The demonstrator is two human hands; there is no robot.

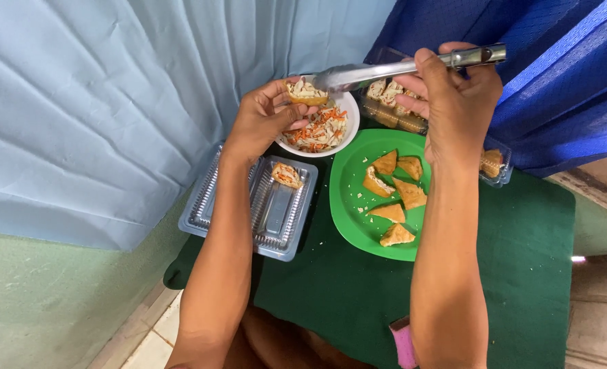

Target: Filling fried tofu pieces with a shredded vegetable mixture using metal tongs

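Note:
My left hand [262,119] holds a fried tofu piece [306,93] topped with shredded filling, just above a white bowl [350,127] of shredded vegetable mix. My right hand [453,102] grips metal tongs [399,68] whose tips press into the filling on that piece. Below lies a green plate [351,205] with several unfilled tofu triangles [395,191]. An open clear plastic box [276,215] to the left holds one filled piece [286,175].
Another clear container [392,113] with filled pieces sits behind the plate, and one more [493,165] at the right edge. All rest on a dark green cloth [522,273]. A light blue curtain hangs left, dark blue fabric at the right. A pink object [402,342] lies near me.

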